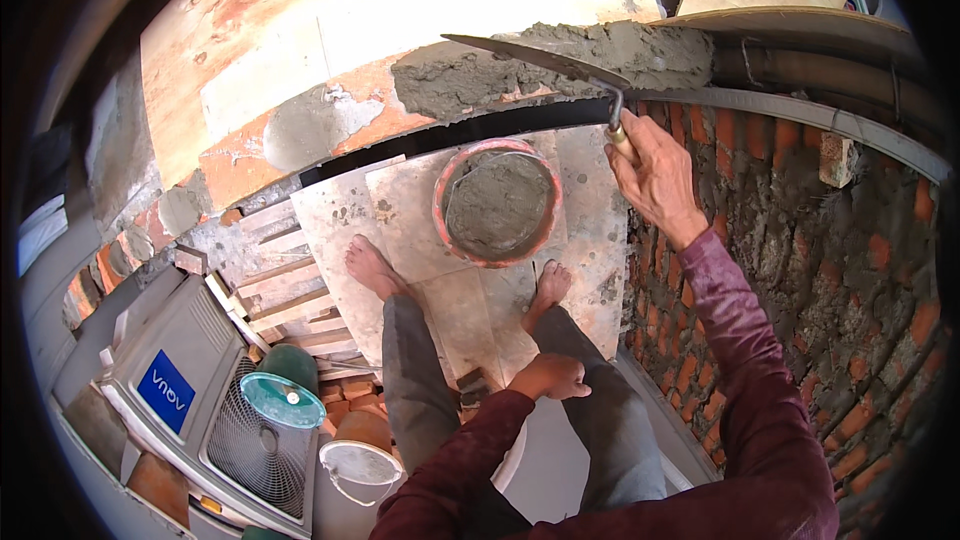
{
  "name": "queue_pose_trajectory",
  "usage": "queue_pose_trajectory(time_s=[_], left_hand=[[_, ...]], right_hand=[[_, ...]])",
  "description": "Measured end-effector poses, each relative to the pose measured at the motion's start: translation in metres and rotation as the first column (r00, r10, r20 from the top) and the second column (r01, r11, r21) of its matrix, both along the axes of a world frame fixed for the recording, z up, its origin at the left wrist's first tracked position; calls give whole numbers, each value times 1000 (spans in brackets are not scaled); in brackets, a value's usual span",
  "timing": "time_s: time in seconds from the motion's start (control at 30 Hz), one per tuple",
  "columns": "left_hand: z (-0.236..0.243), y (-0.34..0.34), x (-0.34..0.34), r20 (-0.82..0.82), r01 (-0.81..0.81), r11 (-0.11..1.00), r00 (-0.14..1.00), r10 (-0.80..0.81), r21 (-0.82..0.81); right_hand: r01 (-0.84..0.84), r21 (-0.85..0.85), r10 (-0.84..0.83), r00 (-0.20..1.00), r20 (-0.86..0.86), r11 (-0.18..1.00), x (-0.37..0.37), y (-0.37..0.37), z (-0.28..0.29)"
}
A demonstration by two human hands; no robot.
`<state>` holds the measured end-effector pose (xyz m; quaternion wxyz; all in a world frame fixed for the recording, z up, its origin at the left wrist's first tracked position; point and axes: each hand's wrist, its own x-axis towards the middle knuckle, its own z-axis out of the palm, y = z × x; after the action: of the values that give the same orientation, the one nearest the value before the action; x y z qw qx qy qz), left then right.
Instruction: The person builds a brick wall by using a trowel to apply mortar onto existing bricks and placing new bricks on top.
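A rough brick wall [840,270], smeared with grey mortar between its orange bricks, filled the right side and curved away under a grey metal strip [800,110]. Across the top ran a brick ledge [300,70], partly plastered pale, with a fresh bed of wet mortar [620,50] spread along its upper edge. Below, the person stood barefoot on a platform of pale boards [400,220] spattered with cement, a stack of wooden slats [290,290] just beside it on the left. Further down on the left lay an outdoor air-conditioner unit [200,410] with its round fan grille, a teal lid [281,400] and a white bucket [360,468] near it.

A round red-rimmed pan [497,202] of grey mortar sat on the boards between the feet and the ledge. The right hand [655,175] was closed round the handle of a trowel [540,60], whose blade lay flat against the wet mortar on the ledge. The left hand [550,377] was curled shut, resting on the left thigh and holding nothing visible.
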<state>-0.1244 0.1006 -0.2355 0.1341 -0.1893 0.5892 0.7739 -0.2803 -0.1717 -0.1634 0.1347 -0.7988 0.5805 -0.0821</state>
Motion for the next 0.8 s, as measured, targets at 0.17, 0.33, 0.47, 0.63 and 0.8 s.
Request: queue_pose_trajectory(time_s=[0.17,0.33,0.47,0.63,0.8], left_hand=[[11,-21,-2,15,121,993,993,-121,19],[-2,-12,7,51,118,993,992,-118,16],[-15,-3,20,114,107,993,987,-111,40],[-13,-21,58,297,-338,940,893,338,-51],[3,-102,128,246,-669,415,336,909,-616]], right_hand=[[101,419,-186,968,168,902,32,57,-21],[194,325,-223,973,53,926,10,63,-73],[240,397,-259,966,-6,886,-36,56,-67],[261,510,-346,935,76,820,-53,80,-29],[133,412,-253,934,253,901,10,56,-1]])
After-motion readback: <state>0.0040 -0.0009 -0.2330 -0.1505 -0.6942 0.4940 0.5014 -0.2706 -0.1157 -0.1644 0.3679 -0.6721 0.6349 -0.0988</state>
